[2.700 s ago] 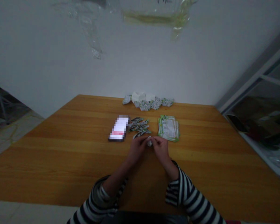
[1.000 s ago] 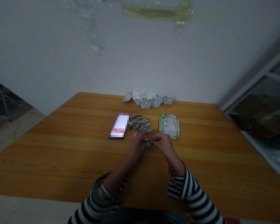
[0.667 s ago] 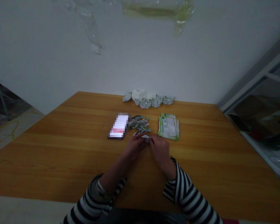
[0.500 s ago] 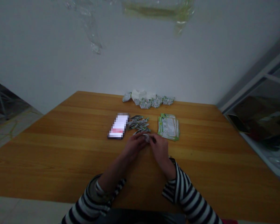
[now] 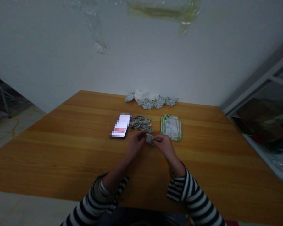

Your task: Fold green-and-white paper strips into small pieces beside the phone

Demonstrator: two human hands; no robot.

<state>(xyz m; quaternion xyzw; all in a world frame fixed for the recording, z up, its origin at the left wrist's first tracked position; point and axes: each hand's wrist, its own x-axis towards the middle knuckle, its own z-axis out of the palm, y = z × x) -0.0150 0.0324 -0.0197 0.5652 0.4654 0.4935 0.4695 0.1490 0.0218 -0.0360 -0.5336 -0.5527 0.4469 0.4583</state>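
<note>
My left hand [image 5: 136, 143] and my right hand [image 5: 164, 146] meet over the wooden table [image 5: 61, 150], both pinching one small folded paper piece [image 5: 150, 138] printed green and white. Just beyond my fingers lies a row of several folded pieces [image 5: 141, 123] of the same paper. A flat stack of green-edged paper sheets [image 5: 171, 127] sits right of that row. A phone [image 5: 121, 126] with a lit screen lies left of it.
A heap of crumpled or folded paper shapes [image 5: 151, 100] sits at the table's far edge against the white wall. A metal window frame [image 5: 259, 84] runs along the right side. Floor shows past the table's left edge.
Both hands stayed together at the table's middle, turning and working the small paper piece between the fingers. The view shifted slightly. The other papers and the phone did not move.
</note>
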